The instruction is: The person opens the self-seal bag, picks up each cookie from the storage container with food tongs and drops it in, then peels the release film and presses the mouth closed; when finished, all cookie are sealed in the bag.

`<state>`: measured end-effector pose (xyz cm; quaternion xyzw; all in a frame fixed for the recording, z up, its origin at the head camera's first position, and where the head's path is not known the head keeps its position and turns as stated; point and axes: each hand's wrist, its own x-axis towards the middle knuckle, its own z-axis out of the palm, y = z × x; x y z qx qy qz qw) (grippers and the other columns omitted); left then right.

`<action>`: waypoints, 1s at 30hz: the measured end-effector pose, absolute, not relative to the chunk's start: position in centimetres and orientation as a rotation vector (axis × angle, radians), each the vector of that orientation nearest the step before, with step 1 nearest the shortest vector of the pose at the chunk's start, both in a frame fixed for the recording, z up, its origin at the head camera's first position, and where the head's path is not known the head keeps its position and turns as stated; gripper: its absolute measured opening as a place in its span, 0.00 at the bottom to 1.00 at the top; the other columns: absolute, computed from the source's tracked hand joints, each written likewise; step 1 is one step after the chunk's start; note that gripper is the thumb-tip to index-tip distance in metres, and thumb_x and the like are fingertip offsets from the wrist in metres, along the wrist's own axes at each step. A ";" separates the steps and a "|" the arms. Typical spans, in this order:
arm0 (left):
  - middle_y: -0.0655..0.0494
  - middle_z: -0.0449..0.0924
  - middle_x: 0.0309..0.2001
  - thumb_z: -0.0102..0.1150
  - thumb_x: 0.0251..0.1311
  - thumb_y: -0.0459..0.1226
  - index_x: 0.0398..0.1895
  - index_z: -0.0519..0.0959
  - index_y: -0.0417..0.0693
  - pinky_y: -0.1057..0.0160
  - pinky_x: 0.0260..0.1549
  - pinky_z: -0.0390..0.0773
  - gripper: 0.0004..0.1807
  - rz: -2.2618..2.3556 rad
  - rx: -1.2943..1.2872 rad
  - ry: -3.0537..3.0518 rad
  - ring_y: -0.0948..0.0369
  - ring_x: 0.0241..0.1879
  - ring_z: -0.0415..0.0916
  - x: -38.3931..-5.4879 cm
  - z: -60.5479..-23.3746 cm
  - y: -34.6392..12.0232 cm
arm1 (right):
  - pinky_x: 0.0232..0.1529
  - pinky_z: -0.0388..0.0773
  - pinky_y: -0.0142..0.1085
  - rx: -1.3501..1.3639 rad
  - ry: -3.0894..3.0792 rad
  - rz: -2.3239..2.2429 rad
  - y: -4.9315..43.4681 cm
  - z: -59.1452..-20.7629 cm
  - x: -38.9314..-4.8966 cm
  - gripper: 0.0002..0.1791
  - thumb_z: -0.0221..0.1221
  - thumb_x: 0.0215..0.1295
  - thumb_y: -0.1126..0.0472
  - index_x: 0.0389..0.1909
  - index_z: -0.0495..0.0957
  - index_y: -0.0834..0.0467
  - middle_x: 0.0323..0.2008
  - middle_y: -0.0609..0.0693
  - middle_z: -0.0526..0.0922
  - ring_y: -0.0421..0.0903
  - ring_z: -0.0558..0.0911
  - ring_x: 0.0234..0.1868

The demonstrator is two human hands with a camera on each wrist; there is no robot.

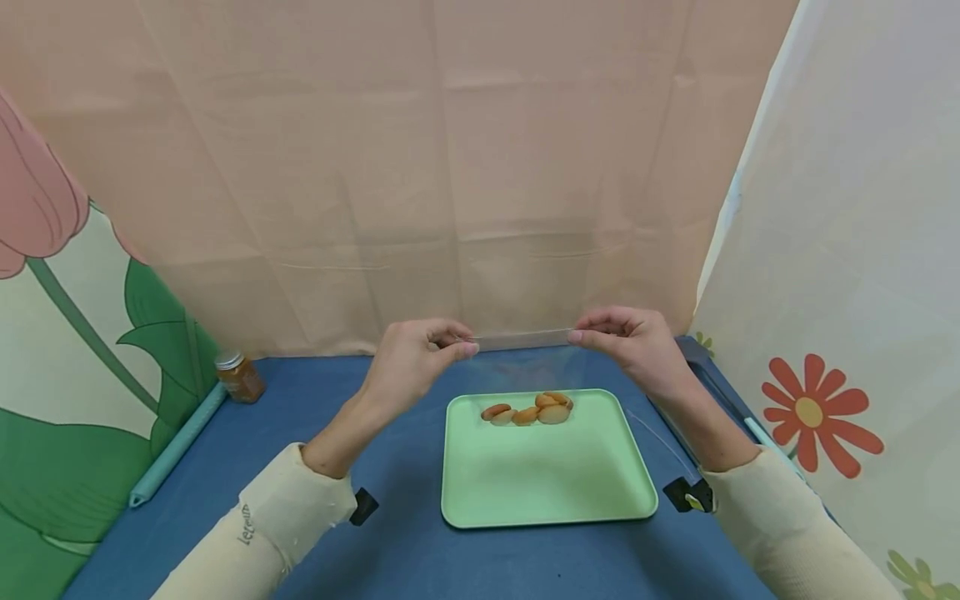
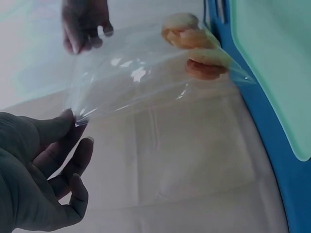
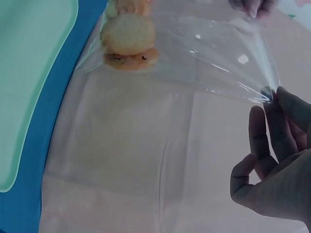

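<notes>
A clear plastic bag point(image 2: 131, 77) hangs between both hands, with several small round bread pieces point(image 1: 553, 412) gathered at its bottom. My left hand point(image 1: 412, 358) pinches one top corner between thumb and forefinger, its other fingers loosely bent. The opposite top corner is pinched by my right hand point(image 1: 633, 346) in the same manner. Between them the top edge is stretched nearly straight. In the right wrist view the breads point(image 3: 129, 36) lie stacked against one another inside the film. From the head, the bag's lower end appears in front of the far part of a green tray point(image 1: 547, 483).
The tray lies on a blue tabletop point(image 1: 390, 492). At the back left stands a jar point(image 1: 240, 377) with a metal lid, beside a light-blue roll point(image 1: 178, 446). A dark blue box-like edge point(image 1: 712, 379) is behind my right forearm. A beige cloth point(image 1: 450, 167) hangs behind.
</notes>
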<state>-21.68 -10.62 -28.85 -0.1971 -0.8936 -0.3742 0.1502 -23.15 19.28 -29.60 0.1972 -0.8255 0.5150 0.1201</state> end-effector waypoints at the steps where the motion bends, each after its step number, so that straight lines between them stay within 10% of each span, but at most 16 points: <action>1: 0.64 0.88 0.33 0.69 0.62 0.45 0.41 0.88 0.60 0.61 0.30 0.78 0.06 -1.083 -0.564 -2.571 0.64 0.33 0.83 -21.7 -28.8 -10.6 | 0.38 0.79 0.32 0.569 -2.416 1.511 19.3 -29.6 -23.2 0.10 0.69 0.64 0.57 0.40 0.87 0.59 0.35 0.41 0.86 0.40 0.82 0.39; 30: 0.64 0.84 0.32 0.71 0.60 0.42 0.31 0.89 0.58 0.63 0.32 0.78 0.02 -0.899 -0.720 -2.791 0.62 0.35 0.78 -22.2 -26.1 -9.7 | 0.37 0.78 0.37 1.034 -2.652 1.167 15.9 -27.5 -23.8 0.13 0.67 0.65 0.53 0.50 0.86 0.48 0.46 0.45 0.85 0.44 0.78 0.44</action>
